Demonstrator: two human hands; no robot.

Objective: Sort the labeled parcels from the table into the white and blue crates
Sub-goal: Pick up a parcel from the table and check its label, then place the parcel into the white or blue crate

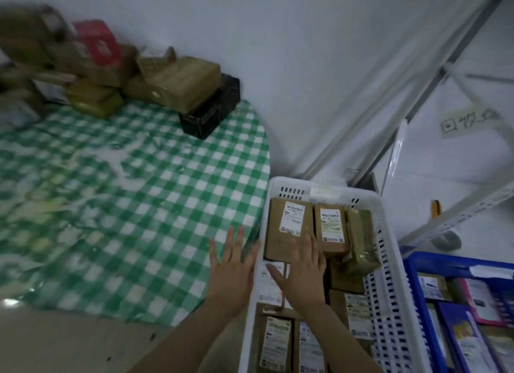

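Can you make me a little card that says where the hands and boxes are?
left hand: open, fingers spread, at the table edge beside the white crate
right hand: open, flat over brown parcels in the white crate
blue crate: right of the white crate, parcels inside
table: green checked cloth
far side: piled parcels, black box

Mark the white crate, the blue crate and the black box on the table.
white crate (389, 303), head view, on its perforated right wall.
blue crate (459, 262), head view, on its far rim.
black box (211, 114), head view, on its front side.
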